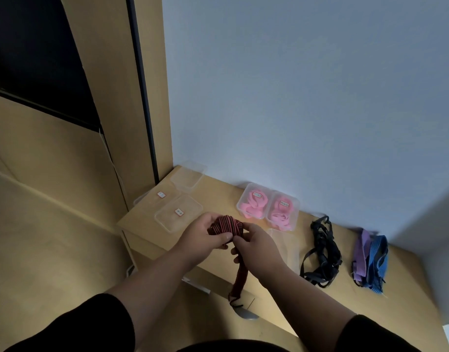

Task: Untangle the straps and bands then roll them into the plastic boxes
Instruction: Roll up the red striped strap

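Strap (227,226), red w/ dark stripes, is partly wound into a roll held up over the front of the desk (218,196). Left hand (205,235) grips the roll from the left, thumb across its front, fingers curled behind. Right hand (256,246) pinches the strap just below and right of the roll; loose tail hangs down from it past the desk edge, frayed end at the bottom.

On the desk, back left: two lids (178,212) w/ small labels, lying flat side by side, and an empty clear box (189,175) behind them in the corner by the wall. Mid desk, against the wall: two clear boxes (267,205) touching each other, both filled w/ pink bands (253,203). Another clear box (285,243) sits just right of the right hand, partly hidden by it; prob. empty, hard to tell. Further right: black tangle (321,252) of straps, then a purple strap (362,252) and blue strap (377,257) bunched together, touching, near the desk's right end.

Black sleeves on both arms, pushed up to the elbows.
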`<state>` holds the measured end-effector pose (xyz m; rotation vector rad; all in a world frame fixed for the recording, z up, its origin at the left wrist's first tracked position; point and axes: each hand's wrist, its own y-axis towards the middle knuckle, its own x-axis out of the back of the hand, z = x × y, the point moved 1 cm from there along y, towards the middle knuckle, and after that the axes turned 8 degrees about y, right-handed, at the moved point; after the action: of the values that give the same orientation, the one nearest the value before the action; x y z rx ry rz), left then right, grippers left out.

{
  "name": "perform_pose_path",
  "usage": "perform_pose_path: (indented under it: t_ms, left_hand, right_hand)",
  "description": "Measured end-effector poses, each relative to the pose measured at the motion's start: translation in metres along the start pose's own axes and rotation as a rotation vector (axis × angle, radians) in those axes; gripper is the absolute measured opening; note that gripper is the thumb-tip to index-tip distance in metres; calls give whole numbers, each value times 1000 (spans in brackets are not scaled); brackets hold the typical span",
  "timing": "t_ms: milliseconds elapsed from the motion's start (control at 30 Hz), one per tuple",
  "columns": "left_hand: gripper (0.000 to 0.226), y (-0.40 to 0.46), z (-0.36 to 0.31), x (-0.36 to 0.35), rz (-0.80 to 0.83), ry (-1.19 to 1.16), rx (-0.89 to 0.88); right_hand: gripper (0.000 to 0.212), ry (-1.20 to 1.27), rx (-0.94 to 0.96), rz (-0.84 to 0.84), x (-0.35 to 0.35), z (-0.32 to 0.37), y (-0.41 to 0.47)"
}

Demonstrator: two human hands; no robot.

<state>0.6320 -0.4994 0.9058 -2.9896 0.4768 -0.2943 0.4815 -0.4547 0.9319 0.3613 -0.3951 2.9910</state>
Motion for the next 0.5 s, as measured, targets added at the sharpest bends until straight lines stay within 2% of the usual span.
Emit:
perform_pose_path:
  t_ms: [133, 233, 333, 500]
  left_hand:
    - [37, 4, 0, -1, -177, 192, -96]
    - [33, 5, 3, 2, -250, 406, -258]
    - [33, 5, 8, 6, -223, 507, -417]
    - [45, -3, 11, 11, -106, 514, -454]
  right_hand:
    - [13, 1, -98, 38, -4, 4, -2]
    - [17, 17, -153, 90, -10, 7, -5]
    - [18, 77, -152, 59, -14, 9, -7]
    - [20, 159, -141, -22, -17, 6, -11]
